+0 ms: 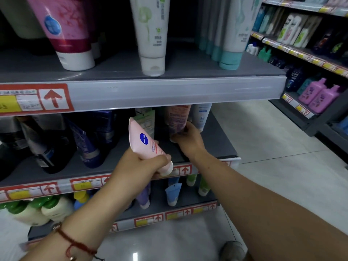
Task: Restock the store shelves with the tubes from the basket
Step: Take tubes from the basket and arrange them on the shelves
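My left hand (140, 167) grips a pink Nivea tube (146, 146) by its lower end, white cap down, in front of the middle shelf (222, 146). My right hand (189, 139) reaches into that shelf and holds the lower part of a pinkish tube (176, 119) that stands there, cap down. A white tube (201, 115) stands just right of it and a green-white tube (146, 121) just left. The basket is out of view.
Dark and purple tubes (88, 142) fill the middle shelf's left side. The upper shelf (169, 89) holds pink, white and teal-capped tubes. The lower shelf carries small tubes (173, 194) and green-capped bottles. Another shelving unit (310, 59) stands to the right across a tiled aisle.
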`<state>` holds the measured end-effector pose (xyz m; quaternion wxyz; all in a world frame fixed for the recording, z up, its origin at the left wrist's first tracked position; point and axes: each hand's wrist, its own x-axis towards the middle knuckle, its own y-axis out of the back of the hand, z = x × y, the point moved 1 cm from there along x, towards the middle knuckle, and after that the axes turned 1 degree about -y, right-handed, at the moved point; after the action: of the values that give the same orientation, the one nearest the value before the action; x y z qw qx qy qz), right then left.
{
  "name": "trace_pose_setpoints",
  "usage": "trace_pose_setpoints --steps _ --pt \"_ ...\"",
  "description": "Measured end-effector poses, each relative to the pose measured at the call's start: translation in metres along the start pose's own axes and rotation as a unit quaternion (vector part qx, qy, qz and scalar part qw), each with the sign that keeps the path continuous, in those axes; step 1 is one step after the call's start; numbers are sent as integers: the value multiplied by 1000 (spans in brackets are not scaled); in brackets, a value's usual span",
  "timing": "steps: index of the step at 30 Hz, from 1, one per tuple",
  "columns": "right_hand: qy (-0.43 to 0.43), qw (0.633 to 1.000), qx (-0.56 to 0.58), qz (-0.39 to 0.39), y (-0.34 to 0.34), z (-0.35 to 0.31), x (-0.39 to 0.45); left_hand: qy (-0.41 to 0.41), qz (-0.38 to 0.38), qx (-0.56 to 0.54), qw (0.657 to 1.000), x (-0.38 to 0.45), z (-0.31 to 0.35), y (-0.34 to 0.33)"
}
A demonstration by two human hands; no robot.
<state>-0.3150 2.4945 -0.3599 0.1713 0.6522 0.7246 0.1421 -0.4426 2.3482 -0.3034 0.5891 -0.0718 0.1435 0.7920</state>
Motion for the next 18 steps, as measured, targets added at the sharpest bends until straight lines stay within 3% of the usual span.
trace_pose_setpoints --steps 5,11,18 --pt "3 988 -122 91 -5 0 5 9 6 6 1000 1 2 15" --pt "-22 978 -206 -35 11 1 8 -1 -2 0 1000 5 2 19" --pt "-39 979 -196 29 -1 8 6 4 -18 -14 1000 -1 1 13"
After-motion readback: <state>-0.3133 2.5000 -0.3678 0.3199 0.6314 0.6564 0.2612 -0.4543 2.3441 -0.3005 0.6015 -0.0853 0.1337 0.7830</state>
